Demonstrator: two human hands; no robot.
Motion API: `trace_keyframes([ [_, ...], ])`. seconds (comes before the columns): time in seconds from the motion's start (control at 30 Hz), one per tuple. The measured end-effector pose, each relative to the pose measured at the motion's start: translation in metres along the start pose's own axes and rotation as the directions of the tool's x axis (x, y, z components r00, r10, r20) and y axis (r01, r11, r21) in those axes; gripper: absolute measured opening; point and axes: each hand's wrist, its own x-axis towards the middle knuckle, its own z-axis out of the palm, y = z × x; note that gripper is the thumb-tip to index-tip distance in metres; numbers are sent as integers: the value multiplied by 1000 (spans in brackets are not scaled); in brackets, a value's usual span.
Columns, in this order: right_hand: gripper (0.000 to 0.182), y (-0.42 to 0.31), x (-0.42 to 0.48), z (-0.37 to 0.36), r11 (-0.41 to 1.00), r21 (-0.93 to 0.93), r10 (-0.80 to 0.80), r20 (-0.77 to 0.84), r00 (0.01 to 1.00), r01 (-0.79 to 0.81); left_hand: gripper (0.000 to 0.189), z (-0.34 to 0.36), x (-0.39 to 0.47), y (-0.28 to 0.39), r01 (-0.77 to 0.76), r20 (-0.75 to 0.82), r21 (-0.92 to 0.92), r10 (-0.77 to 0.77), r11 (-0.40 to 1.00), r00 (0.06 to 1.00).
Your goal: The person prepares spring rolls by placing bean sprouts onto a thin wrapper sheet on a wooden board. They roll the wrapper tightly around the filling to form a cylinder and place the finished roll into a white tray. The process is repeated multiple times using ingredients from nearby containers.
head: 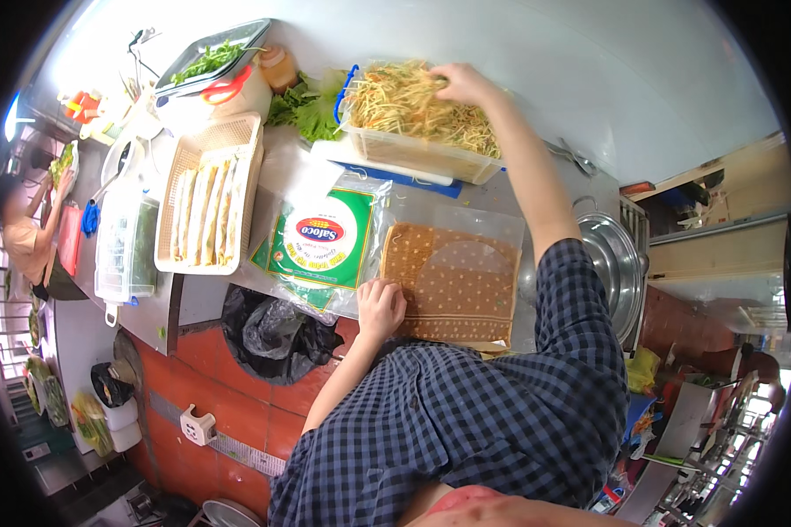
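Note:
My right hand [465, 84] reaches into a clear plastic tub [428, 148] heaped with shredded vegetable filling [402, 99]. Its fingertips sink among the shreds, so their grip is unclear. My left hand [381, 306], fingers curled, rests at the left edge of a brown dotted cloth [461, 313]; whether it pinches anything is hidden. On that cloth lies a round, translucent sheet [468, 263], apparently rice paper. Beside my left hand is a Safoco rice paper package [320, 253]. Farther left, a cream plastic basket [254, 151] holds several long rolls [204, 214] side by side.
Lettuce [323, 109] and a sauce bottle [278, 69] stand behind the basket, near a tray of greens [214, 59]. A steel basin [610, 263] sits at right. Below the counter edge is a black-bagged bin [277, 336]. Another person [33, 230] works at far left.

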Motion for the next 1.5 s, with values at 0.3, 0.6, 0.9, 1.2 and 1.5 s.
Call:
trace_keyframes([
  [0.3,103,37,12,47,907,-421,-104,-260,960,-16,16,0,3,-1,-15,28,-39,16,999,999],
  [0.6,35,26,-32,9,972,69,-161,-499,852,224,14,1,-1,-4,6,30,-36,-5,999,1000],
  [0.9,28,45,-71,-8,512,500,-229,-704,673,698,18,1,1,-2,-28,29,-47,29,999,999],
  [1.2,29,69,-211,148,757,550,-323,-153,934,352,28,-11,9,5,-25,81,-94,32,995,996],
  [1.5,80,101,-257,269,926,42,-361,-187,914,375,93,15,47,43,-175,466,-294,301,940,832],
])
